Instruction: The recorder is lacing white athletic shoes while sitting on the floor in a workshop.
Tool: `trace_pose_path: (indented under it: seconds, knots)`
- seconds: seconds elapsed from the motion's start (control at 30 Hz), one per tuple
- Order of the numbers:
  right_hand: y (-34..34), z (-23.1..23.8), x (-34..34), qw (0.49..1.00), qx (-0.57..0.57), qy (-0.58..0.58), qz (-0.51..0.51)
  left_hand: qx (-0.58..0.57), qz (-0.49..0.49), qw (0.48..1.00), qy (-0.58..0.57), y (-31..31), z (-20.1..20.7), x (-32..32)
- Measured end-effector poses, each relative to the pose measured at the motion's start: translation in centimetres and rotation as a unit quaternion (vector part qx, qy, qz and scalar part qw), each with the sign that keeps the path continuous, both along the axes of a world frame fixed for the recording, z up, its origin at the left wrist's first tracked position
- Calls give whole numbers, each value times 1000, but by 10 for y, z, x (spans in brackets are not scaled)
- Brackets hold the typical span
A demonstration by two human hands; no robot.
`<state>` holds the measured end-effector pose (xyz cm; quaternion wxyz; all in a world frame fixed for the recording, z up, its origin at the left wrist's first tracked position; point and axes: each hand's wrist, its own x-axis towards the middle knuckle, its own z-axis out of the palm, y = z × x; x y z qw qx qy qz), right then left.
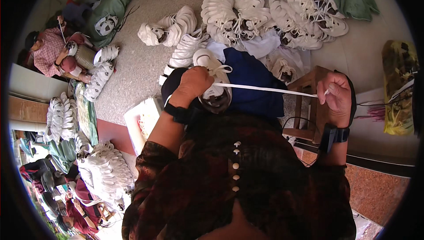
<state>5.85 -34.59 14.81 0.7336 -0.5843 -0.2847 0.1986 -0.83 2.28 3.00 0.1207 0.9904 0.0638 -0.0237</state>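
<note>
- Your L hand [193, 83] is curled closed over the shoe's left side, lace coming out at its fingertips; can't tell if it grips the shoe too, as most fingers are hidden.
- Your R hand [335, 93] is well out to the right, thumb & fingers pinched on the other end of the white lace [269, 88].
- Lace runs taut & nearly straight btwn your two hands, dropping slightly toward the R; a short loop sticks up by the L fist.
- White shoe [216, 94] is in front of your body, at the left edge of the dark-blue cloth [256, 81], toe pointing away from you, opening toward you.
- You've got a black wristband [180, 114] on the L wrist & a band w/ a black box [327, 137] on the R.
- Wooden stool [316, 79] stands just past the cloth's right edge, near your R hand.
- Floor [128, 70]: big heap of white shoes [238, 15] toward its far edge, green sack [115, 10] at its far L corner, white box [143, 118] near your L elbow.
- Toward floor's left edge: co-worker in a checked shirt [51, 54], w/ a row of white shoes alongside; another person in dark red [81, 215] nearer you.
- Yellow bag [395, 107] at floor's right edge.
</note>
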Motion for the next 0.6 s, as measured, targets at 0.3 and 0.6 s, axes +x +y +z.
trace_pose_path:
  seconds: [0.3,0.6]
  knots:
    - [-34,-50,37,966,139,91,-199,-767,111,572,-269,64,6,-87]
    - [-74,-80,63,914,102,151,-362,-677,218,595,-373,120,-6,-232]
